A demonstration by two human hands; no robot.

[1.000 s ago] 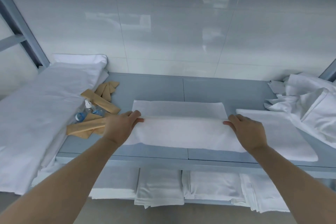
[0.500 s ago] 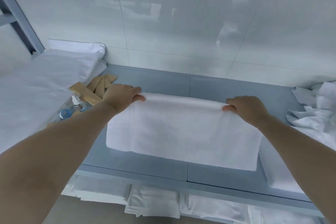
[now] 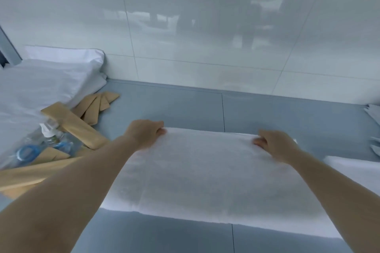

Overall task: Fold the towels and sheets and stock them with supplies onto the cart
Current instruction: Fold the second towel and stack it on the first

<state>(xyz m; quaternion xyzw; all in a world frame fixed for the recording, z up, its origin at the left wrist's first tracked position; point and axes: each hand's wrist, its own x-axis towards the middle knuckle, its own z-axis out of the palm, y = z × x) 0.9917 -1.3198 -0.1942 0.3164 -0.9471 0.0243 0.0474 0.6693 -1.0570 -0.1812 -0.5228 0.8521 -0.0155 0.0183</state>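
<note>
Mid-fold: the left hand (image 3: 145,132) and right hand (image 3: 273,145) seemingly pinch the towel (image 3: 205,174)'s far edge; next, squaring the corners.

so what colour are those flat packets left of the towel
Tan, kraft-paper brown packets, clearest in the head view, beside the white towel.

the towel (image 3: 207,172) is plain white on a blue-grey shelf (image 3: 185,107). at the shelf's left edge lie tan paper packets (image 3: 82,127), clear bottles (image 3: 43,141) with blue labels and white linen (image 3: 45,84). the wall tiles (image 3: 205,26) are glossy white.
</note>
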